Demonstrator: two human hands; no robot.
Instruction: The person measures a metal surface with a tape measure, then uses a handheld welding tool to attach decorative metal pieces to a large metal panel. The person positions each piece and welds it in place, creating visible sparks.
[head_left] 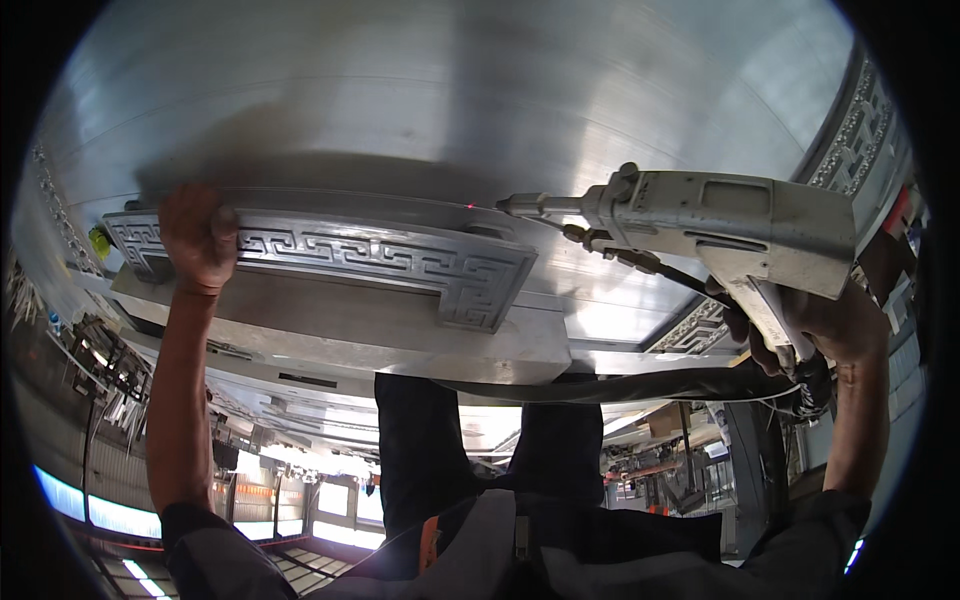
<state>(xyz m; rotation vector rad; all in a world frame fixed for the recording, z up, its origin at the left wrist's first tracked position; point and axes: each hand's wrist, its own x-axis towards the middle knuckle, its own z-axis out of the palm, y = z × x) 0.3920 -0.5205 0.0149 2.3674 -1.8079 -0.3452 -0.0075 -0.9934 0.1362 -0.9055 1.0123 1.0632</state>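
My left hand is closed over the upper edge of a silvery metal fretwork panel, near its left end. Raised meander patterns run along this panel, and its right end drops into a short leg. At the right, my right hand is wrapped round the handle of a handheld laser welding gun. The gun lies nearly level, its nozzle aimed left. Just beyond the nozzle tip, a small red light spot shows close to the panel's upper edge. Behind both spreads a large shiny metal sheet.
Below the fretwork panel sits a plain metal box section. A thick dark hose runs from the gun's handle leftward in front of my legs. Patterned metal borders edge the sheet at the right. Workshop racks and bright windows appear toward the lower rim.
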